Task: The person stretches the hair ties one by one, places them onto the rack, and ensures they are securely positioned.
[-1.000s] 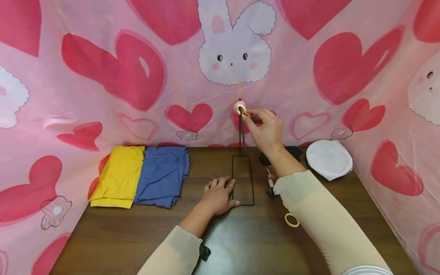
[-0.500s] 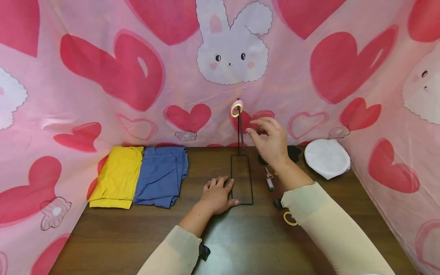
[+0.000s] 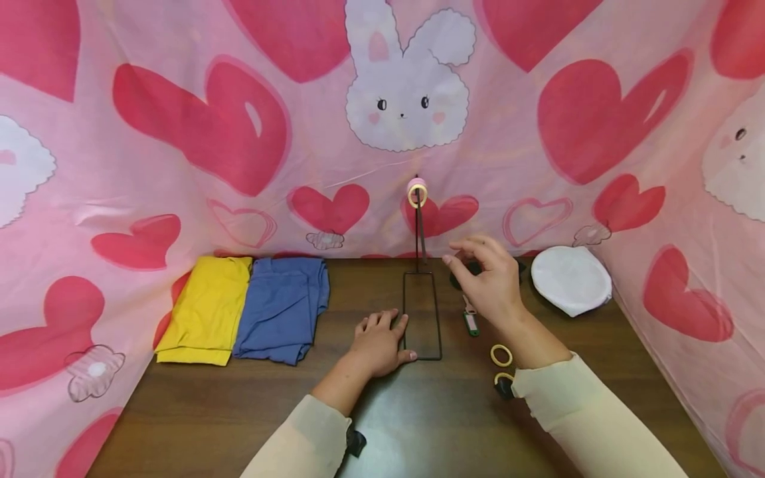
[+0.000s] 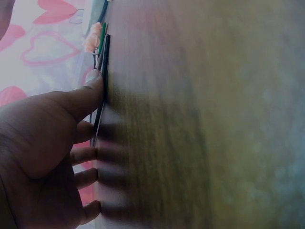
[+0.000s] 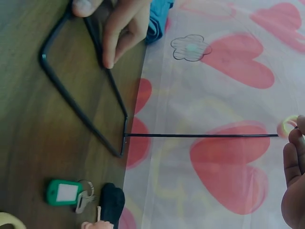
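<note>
A black wire stand (image 3: 440,318) with a rectangular base and a tall upright rises from the table. From its top arm hang a yellow ring (image 3: 418,203) and pink rings (image 3: 417,182) behind it; how many pink ones I cannot tell. My left hand (image 3: 378,344) rests with spread fingers on the base's left side, thumb across the near corner; the left wrist view shows this thumb (image 4: 90,95) on the black wire. To the right of the upright, my right hand (image 3: 491,282) hovers above the table, fingers loosely bent, holding nothing.
Two yellow rings, the farther ring (image 3: 501,355) fully visible, lie below my right forearm. A key with a green tag (image 3: 471,323) and a dark item (image 5: 112,202) lie near the stand. A white round pouch (image 3: 572,280) sits right; yellow cloth (image 3: 206,311) and blue cloth (image 3: 282,311) left.
My right hand has let go of the yellow ring at the stand's top and drawn back down and to the right. The ring stays hanging; my left hand keeps its place.
</note>
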`<state>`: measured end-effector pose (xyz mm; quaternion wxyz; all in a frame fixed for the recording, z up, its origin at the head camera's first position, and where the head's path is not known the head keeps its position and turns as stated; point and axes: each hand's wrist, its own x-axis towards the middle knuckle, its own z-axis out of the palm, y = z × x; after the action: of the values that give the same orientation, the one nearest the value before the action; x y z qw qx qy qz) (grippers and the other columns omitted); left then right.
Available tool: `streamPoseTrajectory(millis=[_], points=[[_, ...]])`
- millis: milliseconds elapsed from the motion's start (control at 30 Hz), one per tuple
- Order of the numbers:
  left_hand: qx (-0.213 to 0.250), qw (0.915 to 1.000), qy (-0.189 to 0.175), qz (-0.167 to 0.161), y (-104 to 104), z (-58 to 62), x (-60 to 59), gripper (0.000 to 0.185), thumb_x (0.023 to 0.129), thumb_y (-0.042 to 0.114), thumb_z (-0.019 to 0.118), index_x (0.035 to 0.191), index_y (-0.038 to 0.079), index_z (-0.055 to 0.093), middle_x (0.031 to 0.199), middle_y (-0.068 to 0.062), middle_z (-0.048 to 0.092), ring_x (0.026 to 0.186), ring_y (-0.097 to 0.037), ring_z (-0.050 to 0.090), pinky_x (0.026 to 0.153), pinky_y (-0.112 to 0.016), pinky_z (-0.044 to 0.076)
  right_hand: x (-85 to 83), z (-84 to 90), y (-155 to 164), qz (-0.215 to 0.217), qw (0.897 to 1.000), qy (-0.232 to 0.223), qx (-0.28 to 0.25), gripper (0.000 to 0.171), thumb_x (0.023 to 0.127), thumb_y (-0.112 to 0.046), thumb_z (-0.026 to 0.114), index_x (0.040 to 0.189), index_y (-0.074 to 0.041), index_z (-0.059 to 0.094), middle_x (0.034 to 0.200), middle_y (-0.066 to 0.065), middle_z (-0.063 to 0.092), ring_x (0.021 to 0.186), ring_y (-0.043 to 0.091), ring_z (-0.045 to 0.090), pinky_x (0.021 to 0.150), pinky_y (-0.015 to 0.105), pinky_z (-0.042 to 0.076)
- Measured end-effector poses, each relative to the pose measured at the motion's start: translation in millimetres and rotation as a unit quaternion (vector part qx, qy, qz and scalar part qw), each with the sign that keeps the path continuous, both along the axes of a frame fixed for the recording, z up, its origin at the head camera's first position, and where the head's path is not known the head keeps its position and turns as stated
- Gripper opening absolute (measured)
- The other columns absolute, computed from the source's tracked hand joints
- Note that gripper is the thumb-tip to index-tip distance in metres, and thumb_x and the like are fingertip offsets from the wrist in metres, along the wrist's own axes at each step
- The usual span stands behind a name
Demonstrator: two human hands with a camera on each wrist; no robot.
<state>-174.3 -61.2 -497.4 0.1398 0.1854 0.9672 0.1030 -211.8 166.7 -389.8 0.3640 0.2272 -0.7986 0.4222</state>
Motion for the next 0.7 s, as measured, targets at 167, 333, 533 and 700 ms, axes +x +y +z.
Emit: streamPoseTrajectory(millis=[167,333,533,700], points=[[-0.001,1.0000,0.001,0.005,-0.7,0.3,1.1,0.084,0.096,0.067,0.058,0.165,0.025,0.033,0.169,-0.005,0.027,0.152,-0.035,0.025,0.118,-0.061,0.024,11.0,-6.9,6.0,-0.004,1.000,-0.013,0.013,0.022,0.084,-0.009,0.087,0.105,-0.010,0.082,0.103,0.003,0.072,0.096,0.016,0.067,0.080,0.020,0.052],[0.007,0.9999,-0.007,0.006,-0.5,1.1,2.5,0.084,0.097,0.065,0.060,0.165,0.023,0.033,0.169,-0.006,0.026,0.153,-0.036,0.024,0.118,-0.062,0.023,22.7,-18.1,14.6,0.020,0.999,-0.027,0.001,0.024,0.083,-0.003,0.086,0.105,-0.010,0.081,0.107,0.005,0.072,0.091,0.017,0.067,0.073,0.012,0.052],[0.004,1.0000,-0.001,0.003,0.9,1.7,2.2,0.084,0.097,0.065,0.058,0.165,0.024,0.032,0.170,-0.005,0.026,0.153,-0.035,0.024,0.118,-0.061,0.023,35.7,-29.8,29.6,0.025,0.998,-0.037,0.032,0.031,0.080,0.001,0.088,0.108,-0.008,0.080,0.109,0.005,0.073,0.091,0.018,0.066,0.084,0.016,0.050],[0.008,1.0000,-0.003,0.004,1.7,3.2,2.3,0.083,0.097,0.065,0.059,0.165,0.024,0.033,0.169,-0.005,0.027,0.153,-0.035,0.024,0.118,-0.061,0.023,47.1,-39.2,42.7,0.031,0.996,-0.055,0.057,0.034,0.078,0.002,0.088,0.109,-0.008,0.079,0.111,0.005,0.073,0.093,0.015,0.064,0.081,0.009,0.049]])
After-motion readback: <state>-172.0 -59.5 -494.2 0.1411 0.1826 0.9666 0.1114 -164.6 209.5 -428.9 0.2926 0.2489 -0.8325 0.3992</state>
